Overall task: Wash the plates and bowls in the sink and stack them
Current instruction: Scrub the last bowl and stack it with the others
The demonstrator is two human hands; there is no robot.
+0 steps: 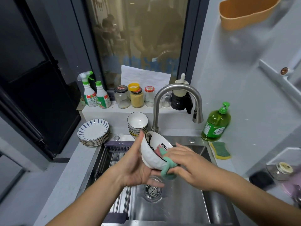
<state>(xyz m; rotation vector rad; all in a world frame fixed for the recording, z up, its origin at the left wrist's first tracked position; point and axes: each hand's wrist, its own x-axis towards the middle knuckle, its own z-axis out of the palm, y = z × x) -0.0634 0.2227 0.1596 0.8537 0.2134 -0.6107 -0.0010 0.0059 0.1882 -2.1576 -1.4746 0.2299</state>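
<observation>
My left hand (pixel 138 167) holds a white bowl (pixel 152 154) with black lettering, tilted on its side over the steel sink (pixel 171 207). Gripped in my right hand (pixel 187 165) is a green cloth (pixel 168 170), pressed against the bowl's rim and inside. On the counter left of the sink stands a stack of blue-patterned plates (pixel 93 132). A stack of white bowls (pixel 137 123) stands behind the sink, next to the faucet (pixel 175 103).
A roll-up drying rack (pixel 112 162) covers the sink's left part, and the drain (pixel 152 190) lies below my hands. A green soap bottle (pixel 216 123) and a yellow-green sponge (pixel 221 150) are at the right. Spray bottles (pixel 96 93) and jars (pixel 136 97) line the windowsill.
</observation>
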